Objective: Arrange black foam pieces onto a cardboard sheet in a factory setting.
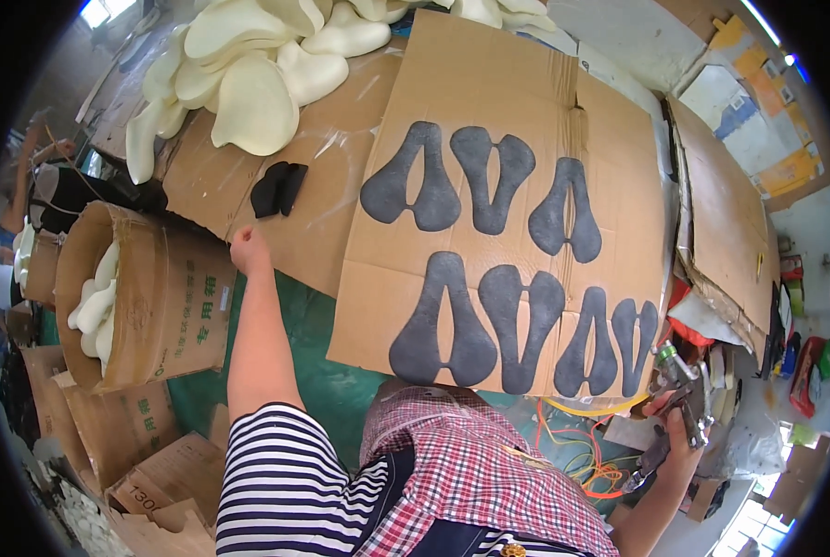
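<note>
My left hand is closed into a fist and rests on the brown cardboard covering the bench, with nothing visible in it. A black foam pad lies a little beyond it. My right hand grips a metal spray gun at the lower right, its nozzle near the corner of a large cardboard sheet. That sheet bears several dark grey saddle-shaped sprayed outlines in two rows.
A heap of cream foam saddle pads lies at the back left. An open carton on its side holds more pads. Orange and yellow hoses trail below the gun. Flattened cartons and clutter stand to the right.
</note>
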Tool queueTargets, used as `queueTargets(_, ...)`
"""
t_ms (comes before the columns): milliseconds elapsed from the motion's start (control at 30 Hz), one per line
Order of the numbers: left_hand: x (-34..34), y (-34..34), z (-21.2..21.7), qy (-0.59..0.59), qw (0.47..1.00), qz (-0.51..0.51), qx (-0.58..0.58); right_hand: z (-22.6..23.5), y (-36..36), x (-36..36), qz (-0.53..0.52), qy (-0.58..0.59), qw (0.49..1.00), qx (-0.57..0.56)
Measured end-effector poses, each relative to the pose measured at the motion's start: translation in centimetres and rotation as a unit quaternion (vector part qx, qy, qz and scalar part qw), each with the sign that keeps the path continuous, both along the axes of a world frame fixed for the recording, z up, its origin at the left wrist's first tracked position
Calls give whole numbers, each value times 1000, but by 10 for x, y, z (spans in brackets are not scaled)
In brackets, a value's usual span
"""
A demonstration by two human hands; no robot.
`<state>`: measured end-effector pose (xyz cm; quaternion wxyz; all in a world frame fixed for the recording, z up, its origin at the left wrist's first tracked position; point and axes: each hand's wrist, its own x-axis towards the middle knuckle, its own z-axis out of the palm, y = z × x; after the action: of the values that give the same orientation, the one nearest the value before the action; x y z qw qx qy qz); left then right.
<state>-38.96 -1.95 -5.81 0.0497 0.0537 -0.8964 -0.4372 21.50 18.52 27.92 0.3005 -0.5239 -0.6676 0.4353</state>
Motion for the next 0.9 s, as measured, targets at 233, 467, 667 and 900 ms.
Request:
queueTargets(233, -53, 36, -13, -112, 989, 10, -93, -16, -11, -16, 35, -4, 996, -83)
queueTargets(467, -97, 59, -33, -83, 962, -130, -223, 0, -14, -26, 28, -32, 996, -73)
queueTargets(667, -165, 51, -68, -250, 967, -51, 20, -15, -8, -5, 20, -15, 994, -104)
queueTargets(900, -49, 126, -57, -238, 952, -158, -106, -25, -17, 11, -17, -35, 996, -81)
